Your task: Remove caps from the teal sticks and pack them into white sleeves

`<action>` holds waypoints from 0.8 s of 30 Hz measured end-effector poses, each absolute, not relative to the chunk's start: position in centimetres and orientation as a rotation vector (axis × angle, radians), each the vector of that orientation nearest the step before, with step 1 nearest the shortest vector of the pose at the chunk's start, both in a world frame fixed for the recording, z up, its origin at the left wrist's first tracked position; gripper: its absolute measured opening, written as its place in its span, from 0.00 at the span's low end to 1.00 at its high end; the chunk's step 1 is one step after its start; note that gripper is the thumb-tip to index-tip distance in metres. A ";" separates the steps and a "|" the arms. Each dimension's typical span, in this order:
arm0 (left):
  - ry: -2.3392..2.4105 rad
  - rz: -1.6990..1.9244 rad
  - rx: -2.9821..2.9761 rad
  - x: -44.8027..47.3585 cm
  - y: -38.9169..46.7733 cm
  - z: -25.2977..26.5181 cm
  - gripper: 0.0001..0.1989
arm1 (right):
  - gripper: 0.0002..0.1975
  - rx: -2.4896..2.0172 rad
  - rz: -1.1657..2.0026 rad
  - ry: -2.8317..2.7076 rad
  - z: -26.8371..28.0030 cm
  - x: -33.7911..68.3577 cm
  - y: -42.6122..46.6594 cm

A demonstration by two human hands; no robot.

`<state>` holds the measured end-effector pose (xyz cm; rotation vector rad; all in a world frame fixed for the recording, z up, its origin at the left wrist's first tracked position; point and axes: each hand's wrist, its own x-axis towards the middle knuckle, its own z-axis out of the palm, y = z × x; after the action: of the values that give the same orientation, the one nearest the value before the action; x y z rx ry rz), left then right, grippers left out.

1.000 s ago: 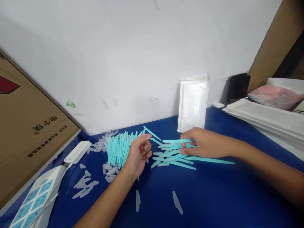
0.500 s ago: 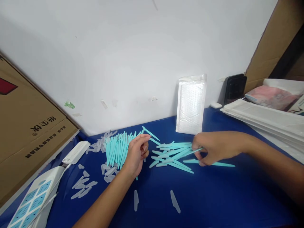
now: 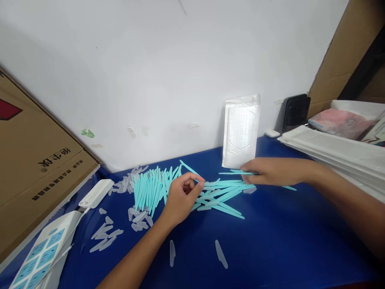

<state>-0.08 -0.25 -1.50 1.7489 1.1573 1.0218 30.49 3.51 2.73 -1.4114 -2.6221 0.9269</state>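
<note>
My right hand (image 3: 255, 170) is closed on turquoise eyebrow razors (image 3: 231, 173), held sideways just above the right end of a loose heap of razors (image 3: 224, 196). A handle tip sticks out behind the hand. My left hand (image 3: 185, 196) is at the heap's left end, fingers curled, with thumb and index tips together. Whether anything is between them I cannot make out. One razor (image 3: 189, 169) slants just behind its fingertips. To its left, many razors (image 3: 150, 186) lie side by side in a row. A clear blade cap (image 3: 249, 190) rests below my right hand.
Clear caps (image 3: 105, 237) lie scattered at left, with two more near the front, one a loose cap (image 3: 221, 254). A white bubble mailer (image 3: 240, 134) leans on the wall. A power strip (image 3: 39, 257) and carton (image 3: 39, 160) stand left; stacked mailers (image 3: 333, 150) lie right.
My right hand has moved up and away from me, lifting the razor that lay beneath it. My left hand has shifted right, toward the loose heap, its thumb and index now together.
</note>
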 end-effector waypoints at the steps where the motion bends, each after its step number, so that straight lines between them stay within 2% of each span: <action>1: 1.175 1.046 1.735 -0.2 0.0 -1.5 0.11 | 0.17 -1.448 0.955 -2.632 2.8 30.4 3.5; 4: 1.214 1.103 1.695 -0.6 0.5 -1.6 0.12 | 0.17 -1.529 1.064 -2.653 2.8 30.2 3.5; 16: 1.207 1.106 1.681 -0.4 0.3 -1.7 0.13 | 0.14 -1.545 1.160 -2.637 2.2 29.8 3.3; 21: 1.213 1.122 1.683 -0.4 0.3 -1.7 0.14 | 0.17 -1.262 1.243 -2.549 3.0 29.1 3.1; 24: 1.227 1.109 1.703 -0.2 0.0 -1.5 0.15 | 0.17 -1.109 1.209 -2.184 2.8 27.2 2.7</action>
<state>-0.19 -0.01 -1.52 1.7035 1.2274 1.1089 27.21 2.72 2.81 -1.1087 -2.1840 1.2093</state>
